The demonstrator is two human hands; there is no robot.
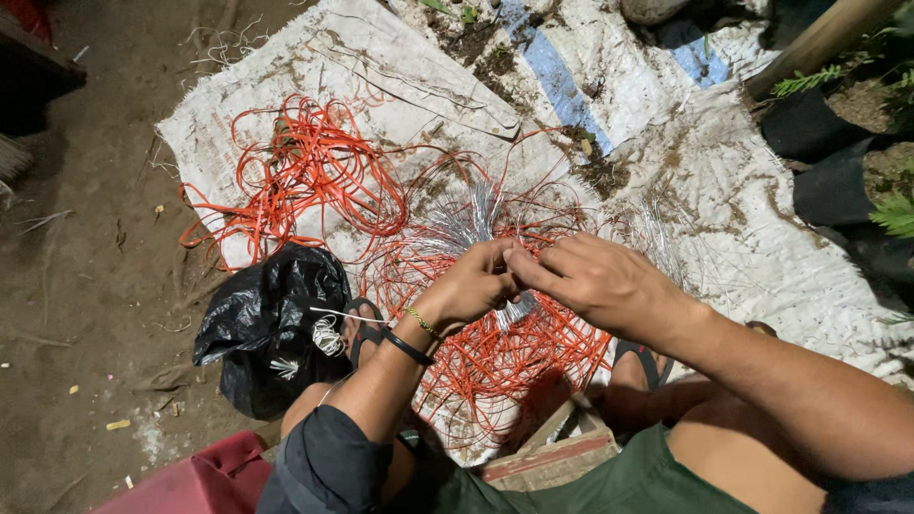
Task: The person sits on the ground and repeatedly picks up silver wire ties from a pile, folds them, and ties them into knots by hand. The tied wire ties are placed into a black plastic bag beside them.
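Hands pinching orange wire above a sacking sheet
Black bag (271,324), near left, holds pale wire scraps; left hand (471,286) and right hand (595,281) fingers close on one orange wire (495,357) strand.

Bare brown dirt ground (86,238) under harsh light; dirty white woven plastic sheeting (762,219) spread out; green fern fronds (895,209) at right.

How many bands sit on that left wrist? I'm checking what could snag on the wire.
2: a thin gold bracelet nearer the left hand, and a black band just behind it, further up the forearm.
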